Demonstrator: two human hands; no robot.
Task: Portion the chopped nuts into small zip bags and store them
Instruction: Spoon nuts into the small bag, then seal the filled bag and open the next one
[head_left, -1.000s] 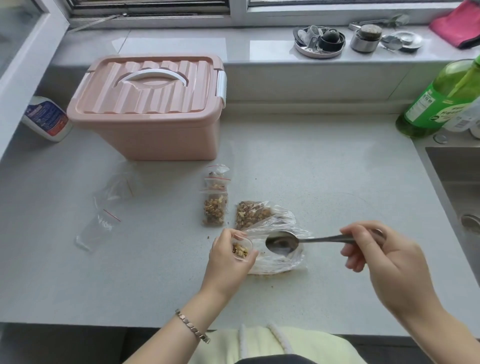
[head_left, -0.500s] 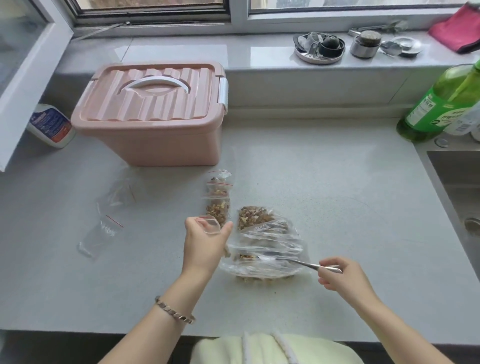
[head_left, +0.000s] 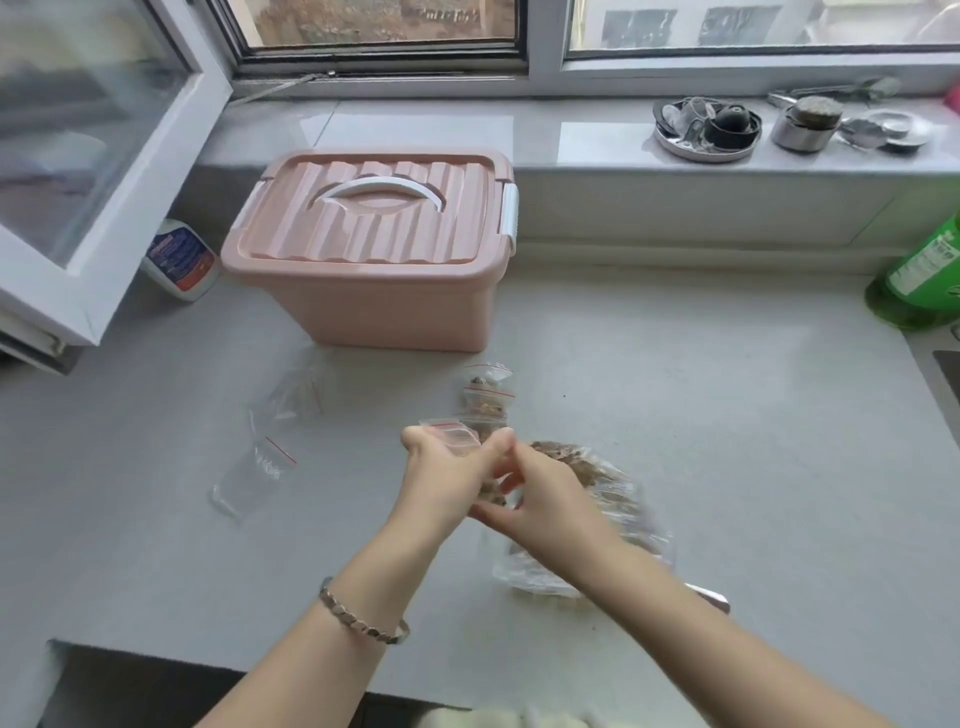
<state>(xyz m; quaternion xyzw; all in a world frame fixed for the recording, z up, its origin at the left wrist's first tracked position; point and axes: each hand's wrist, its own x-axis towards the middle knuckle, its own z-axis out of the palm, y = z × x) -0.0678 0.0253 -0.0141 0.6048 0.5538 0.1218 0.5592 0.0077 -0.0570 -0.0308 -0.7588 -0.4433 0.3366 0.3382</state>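
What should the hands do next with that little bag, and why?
Probably press the small zip bag shut along its red-lined top: the left hand grips it, the right hand is at it, and the spoon lies aside on the counter.

Labels on green bottle (head_left: 919, 275), white bottle (head_left: 179, 260): illegible.

A pale grey counter (head_left: 727, 441) fills most of the view and meets a low grey wall (head_left: 675, 213) at the back. Above it runs a glossy sill (head_left: 441, 130), which reflects the daylight. Over the sill is a window (head_left: 753, 31) with white frames, and at the left a sash (head_left: 104, 171) stands open into the room. At the right edge a corner of a sink (head_left: 948, 374) shows.
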